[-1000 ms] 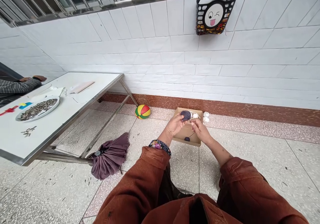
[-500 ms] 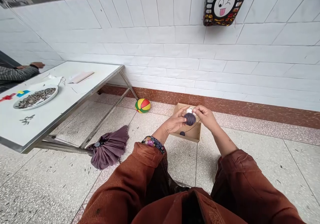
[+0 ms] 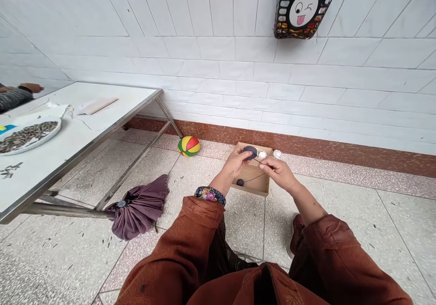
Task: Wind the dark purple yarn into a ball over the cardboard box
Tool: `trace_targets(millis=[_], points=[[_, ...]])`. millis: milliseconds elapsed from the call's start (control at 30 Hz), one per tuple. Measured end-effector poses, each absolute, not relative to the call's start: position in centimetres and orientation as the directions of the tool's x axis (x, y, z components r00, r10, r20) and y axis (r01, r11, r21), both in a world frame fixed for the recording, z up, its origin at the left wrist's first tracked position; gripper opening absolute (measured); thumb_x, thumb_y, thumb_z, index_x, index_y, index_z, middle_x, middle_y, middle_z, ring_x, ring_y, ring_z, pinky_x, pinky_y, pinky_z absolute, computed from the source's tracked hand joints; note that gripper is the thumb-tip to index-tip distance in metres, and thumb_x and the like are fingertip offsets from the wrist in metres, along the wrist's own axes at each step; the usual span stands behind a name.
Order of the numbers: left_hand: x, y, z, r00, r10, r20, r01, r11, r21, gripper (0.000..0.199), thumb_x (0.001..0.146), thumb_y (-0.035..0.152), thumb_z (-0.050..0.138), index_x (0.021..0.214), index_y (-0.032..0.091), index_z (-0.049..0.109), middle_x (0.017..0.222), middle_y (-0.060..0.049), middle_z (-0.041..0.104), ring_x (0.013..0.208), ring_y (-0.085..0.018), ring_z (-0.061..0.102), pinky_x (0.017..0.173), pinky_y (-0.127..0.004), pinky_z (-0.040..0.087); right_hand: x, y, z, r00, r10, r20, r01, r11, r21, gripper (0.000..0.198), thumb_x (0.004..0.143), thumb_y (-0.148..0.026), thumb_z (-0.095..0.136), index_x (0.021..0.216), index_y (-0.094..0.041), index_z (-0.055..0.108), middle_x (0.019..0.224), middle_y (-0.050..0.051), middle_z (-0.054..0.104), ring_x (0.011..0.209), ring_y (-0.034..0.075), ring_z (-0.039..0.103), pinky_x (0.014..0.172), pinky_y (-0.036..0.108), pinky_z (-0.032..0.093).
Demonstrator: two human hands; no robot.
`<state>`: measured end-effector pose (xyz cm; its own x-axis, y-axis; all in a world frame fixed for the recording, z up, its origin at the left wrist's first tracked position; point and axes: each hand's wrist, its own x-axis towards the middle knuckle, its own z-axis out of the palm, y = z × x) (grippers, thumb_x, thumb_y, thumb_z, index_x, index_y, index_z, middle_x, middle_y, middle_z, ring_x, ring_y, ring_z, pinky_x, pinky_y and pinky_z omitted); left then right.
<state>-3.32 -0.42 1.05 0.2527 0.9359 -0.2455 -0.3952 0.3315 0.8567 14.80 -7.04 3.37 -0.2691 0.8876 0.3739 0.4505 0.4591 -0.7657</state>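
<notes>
My left hand (image 3: 238,162) is closed around a dark purple ball of yarn (image 3: 250,152), held above a cardboard box (image 3: 260,188) on the floor. To its right, my right hand (image 3: 277,172) pinches the dark yarn strand (image 3: 258,160) that runs from the ball. A smaller dark yarn ball (image 3: 240,182) lies inside the box, with a strand rising from it toward my right hand. White balls of yarn show just behind my hands; one white ball (image 3: 277,154) is at the box's far right, by the wall.
A white table (image 3: 102,128) stands at left, bearing a plate of seeds (image 3: 56,130). A purple cloth bag (image 3: 141,207) hangs low at its leg, and a striped ball (image 3: 189,146) lies near the wall. A black basket (image 3: 304,10) hangs above. Another person's hand (image 3: 32,87) shows far left.
The large yarn ball has turned and moved up and left in my left hand. My right hand has drawn lower and away from it, with the strand between. The view has shifted slightly right.
</notes>
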Motion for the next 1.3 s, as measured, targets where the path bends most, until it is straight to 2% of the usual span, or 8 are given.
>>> trace_targets(millis=[200, 400, 533, 700, 900, 1100, 1200, 1300], points=[[-3.1, -1.8, 0.8, 0.422, 0.901, -0.102, -0.164, 0.186, 0.969, 0.038, 0.068, 0.015, 0.08, 0.103, 0.016, 0.066, 0.092, -0.002, 0.066, 0.084, -0.013, 0.059, 0.079, -0.027, 0.045, 16.3, -4.7, 4.6, -0.221, 0.885, 0.409, 0.428, 0.465, -0.775, 0.032, 0.095, -0.052, 0.06, 0.083, -0.024, 0.071, 0.084, 0.007, 0.07, 0.081, 0.023, 0.062, 0.078, 0.037, 0.049], [-4.5, -2.7, 2.1, 0.687, 0.72, -0.092, -0.307, 0.403, 0.862, 0.073, 0.073, 0.021, 0.082, 0.139, 0.028, 0.054, 0.105, -0.004, 0.066, 0.09, -0.016, 0.064, 0.081, -0.03, 0.048, 16.2, -2.6, 2.1, -0.14, 0.928, 0.344, 0.349, 0.372, -0.86, 0.031, 0.093, -0.051, 0.059, 0.083, -0.023, 0.067, 0.08, 0.003, 0.066, 0.075, 0.02, 0.059, 0.073, 0.033, 0.046], [-4.5, -2.6, 2.8, 0.672, 0.74, -0.04, -0.407, 0.414, 0.814, 0.058, 0.074, 0.027, 0.083, 0.128, 0.02, 0.065, 0.121, -0.012, 0.066, 0.097, -0.019, 0.066, 0.083, -0.032, 0.052, 15.7, -3.2, -0.3, -0.168, 0.955, 0.242, 0.435, 0.293, -0.851, 0.029, 0.094, -0.046, 0.054, 0.079, -0.022, 0.063, 0.074, 0.002, 0.063, 0.071, 0.02, 0.057, 0.068, 0.031, 0.044], [-4.0, -1.8, 2.5, 0.569, 0.82, -0.059, -0.48, 0.39, 0.786, 0.041, 0.074, 0.025, 0.083, 0.111, 0.015, 0.068, 0.111, -0.01, 0.07, 0.096, -0.019, 0.067, 0.093, -0.035, 0.051, 16.1, -5.1, 0.1, -0.272, 0.928, 0.253, 0.493, 0.36, -0.792, 0.031, 0.096, -0.047, 0.053, 0.079, -0.023, 0.063, 0.072, 0.003, 0.063, 0.067, 0.019, 0.055, 0.065, 0.031, 0.043], [-4.0, -1.2, 1.0, 0.416, 0.901, -0.126, -0.271, 0.255, 0.928, 0.039, 0.069, 0.02, 0.082, 0.106, 0.016, 0.069, 0.106, -0.006, 0.069, 0.094, -0.016, 0.063, 0.087, -0.031, 0.048, 16.9, -7.1, 2.3, -0.327, 0.902, 0.282, 0.387, 0.4, -0.831, 0.035, 0.093, -0.056, 0.06, 0.083, -0.023, 0.069, 0.074, 0.003, 0.064, 0.067, 0.018, 0.056, 0.066, 0.031, 0.046], [-3.8, -1.9, 0.9, 0.591, 0.8, -0.11, -0.07, 0.186, 0.98, 0.08, 0.067, 0.016, 0.083, 0.141, 0.023, 0.055, 0.093, -0.002, 0.066, 0.084, -0.015, 0.06, 0.084, -0.031, 0.045, 17.8, -6.2, 3.0, -0.139, 0.93, 0.339, 0.283, 0.366, -0.887, 0.032, 0.092, -0.054, 0.064, 0.085, -0.023, 0.069, 0.083, 0.004, 0.067, 0.077, 0.02, 0.059, 0.075, 0.034, 0.048], [-3.6, -2.4, 1.6, 0.758, 0.645, -0.095, -0.114, 0.275, 0.955, 0.094, 0.069, 0.022, 0.085, 0.153, 0.027, 0.042, 0.095, -0.003, 0.067, 0.086, -0.017, 0.063, 0.084, -0.032, 0.045, 17.6, -5.1, 2.2, -0.068, 0.946, 0.317, 0.266, 0.324, -0.908, 0.031, 0.09, -0.054, 0.065, 0.084, -0.023, 0.068, 0.084, 0.004, 0.067, 0.079, 0.02, 0.059, 0.075, 0.034, 0.047], [-3.6, -2.7, 2.5, 0.788, 0.614, -0.05, -0.227, 0.364, 0.903, 0.095, 0.069, 0.028, 0.086, 0.153, 0.03, 0.042, 0.102, -0.006, 0.068, 0.091, -0.018, 0.065, 0.085, -0.033, 0.047, 17.0, -4.4, 0.9, -0.079, 0.965, 0.248, 0.265, 0.26, -0.928, 0.031, 0.092, -0.052, 0.061, 0.081, -0.023, 0.064, 0.076, 0.001, 0.062, 0.072, 0.018, 0.055, 0.07, 0.032, 0.045]])
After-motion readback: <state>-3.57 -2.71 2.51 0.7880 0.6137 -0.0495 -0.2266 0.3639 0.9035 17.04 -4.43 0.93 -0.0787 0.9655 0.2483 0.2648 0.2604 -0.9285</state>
